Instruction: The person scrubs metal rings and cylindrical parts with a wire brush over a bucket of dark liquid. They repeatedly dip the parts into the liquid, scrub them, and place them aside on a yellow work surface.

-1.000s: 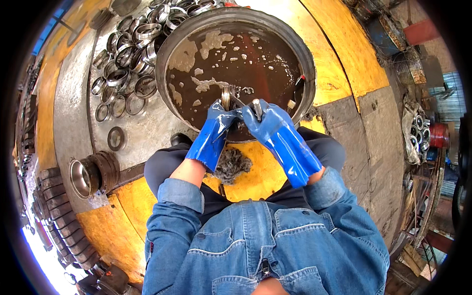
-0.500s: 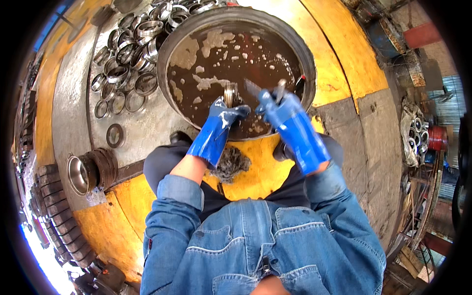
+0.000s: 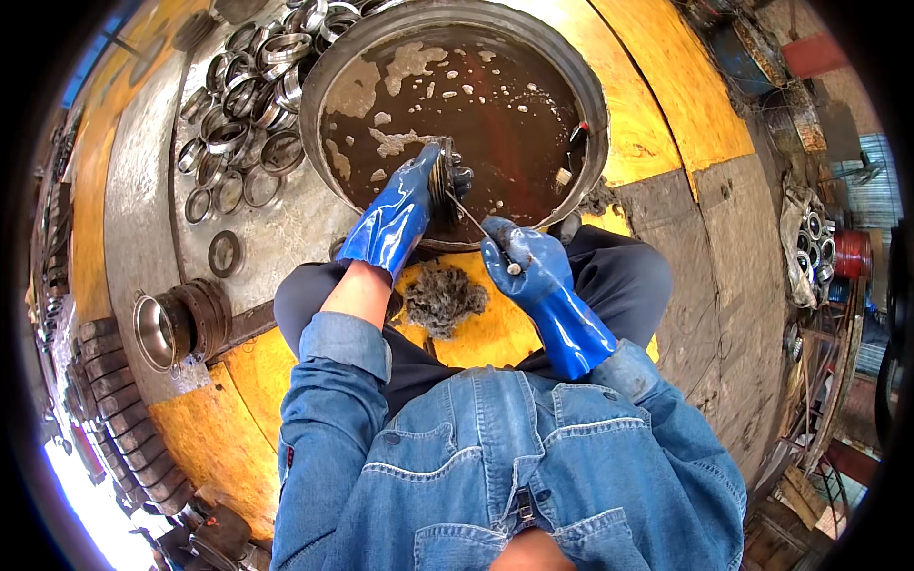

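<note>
My left hand (image 3: 400,207), in a blue rubber glove, is closed around a dark ribbed metal ring (image 3: 440,183), held above the near part of a wide round metal tub (image 3: 314,124). My right hand (image 3: 529,263), gloved the same way, grips a thin metal tool (image 3: 468,215) that looks like a screwdriver. Its shaft points up and left, with the tip at the ring's lower right side; whether it touches cannot be made out. The rounded handle end shows below my fingers. Brown liquid (image 3: 514,105) with pale foam patches lies in the tub.
Many metal rings (image 3: 227,138) are heaped left of the tub, and one flat ring (image 3: 226,253) lies apart. Larger drum-like rings (image 3: 162,331) stand nearer me. Grey fibre wadding (image 3: 444,300) sits between my legs. A red-and-black handle (image 3: 579,131) rests at the tub's right rim.
My right hand has dropped lower and nearer me, and the tool now points at the ring. My left hand has raised and turned the ring. The view has shifted slightly.
</note>
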A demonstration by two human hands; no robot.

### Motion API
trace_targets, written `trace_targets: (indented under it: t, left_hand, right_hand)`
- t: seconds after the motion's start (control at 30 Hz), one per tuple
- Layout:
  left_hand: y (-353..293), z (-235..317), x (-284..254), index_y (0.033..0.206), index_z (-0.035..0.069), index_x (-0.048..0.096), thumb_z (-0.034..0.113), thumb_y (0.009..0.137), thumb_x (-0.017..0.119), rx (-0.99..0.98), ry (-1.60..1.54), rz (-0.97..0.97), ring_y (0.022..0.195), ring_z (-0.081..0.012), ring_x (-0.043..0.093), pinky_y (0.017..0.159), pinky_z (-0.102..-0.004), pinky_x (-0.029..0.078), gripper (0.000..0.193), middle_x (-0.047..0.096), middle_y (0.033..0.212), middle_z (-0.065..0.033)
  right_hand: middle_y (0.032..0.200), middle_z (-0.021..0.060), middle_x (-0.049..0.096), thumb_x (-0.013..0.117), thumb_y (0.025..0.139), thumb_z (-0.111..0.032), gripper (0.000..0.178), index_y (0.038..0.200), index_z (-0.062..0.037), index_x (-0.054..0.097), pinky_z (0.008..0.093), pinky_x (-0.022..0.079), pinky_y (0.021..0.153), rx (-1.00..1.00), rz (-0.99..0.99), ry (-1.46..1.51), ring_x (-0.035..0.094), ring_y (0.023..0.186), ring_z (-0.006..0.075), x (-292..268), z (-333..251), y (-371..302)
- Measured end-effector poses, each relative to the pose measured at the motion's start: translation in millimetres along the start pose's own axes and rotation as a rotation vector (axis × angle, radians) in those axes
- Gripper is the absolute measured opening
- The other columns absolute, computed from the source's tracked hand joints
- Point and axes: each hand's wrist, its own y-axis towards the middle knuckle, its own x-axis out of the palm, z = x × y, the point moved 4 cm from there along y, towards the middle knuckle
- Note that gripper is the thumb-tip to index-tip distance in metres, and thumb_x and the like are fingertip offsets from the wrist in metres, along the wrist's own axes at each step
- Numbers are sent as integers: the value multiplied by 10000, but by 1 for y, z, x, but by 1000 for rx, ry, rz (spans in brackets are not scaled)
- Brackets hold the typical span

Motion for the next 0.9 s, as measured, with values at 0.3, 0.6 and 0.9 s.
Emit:
trace_targets:
  t: [0.3,0.6,0.9]
  left_hand:
    - [11,-4,-9,1329,37,648,423,1096,542,9,-9,41,934,-256,740,836,-386,615,463,757,1096,-135]
    - [-6,3,7,1364,47,631,462,1084,553,-71,-11,32,973,-269,739,871,-408,618,506,752,1119,-148]
    - [31,-15,-11,1415,57,597,327,1076,599,-38,-124,21,1010,-274,736,919,-414,598,433,740,1161,-168]
  right_hand:
    - [790,156,717,587,1012,-287,153,1048,-138,583,522,548,648,30,-112,-99,707,747,402,19,-4,-4]
    - [751,182,688,618,977,-290,229,1074,-96,690,483,553,659,44,128,-19,707,735,384,26,7,33]
    - [830,189,714,634,1010,-366,277,1005,-108,735,479,557,706,181,98,31,726,792,393,19,25,82]
